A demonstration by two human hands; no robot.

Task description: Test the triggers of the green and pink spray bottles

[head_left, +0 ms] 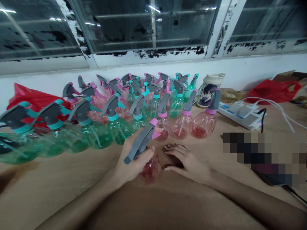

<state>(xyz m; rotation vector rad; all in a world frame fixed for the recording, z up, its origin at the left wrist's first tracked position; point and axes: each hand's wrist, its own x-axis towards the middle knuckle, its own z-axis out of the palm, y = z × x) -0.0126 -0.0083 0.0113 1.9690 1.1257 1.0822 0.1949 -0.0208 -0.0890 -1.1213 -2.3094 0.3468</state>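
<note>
Near table edge (48, 191), left hand (134, 163) clamped on pink spray bottle (150, 171); right hand (187, 161) open just beside, hands apart; more bottles (118, 130) at 12 o'clock.

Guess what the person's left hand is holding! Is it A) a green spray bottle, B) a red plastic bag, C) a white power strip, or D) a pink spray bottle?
D. The left hand is closed around a pink spray bottle, just below its grey sprayer head.
</note>
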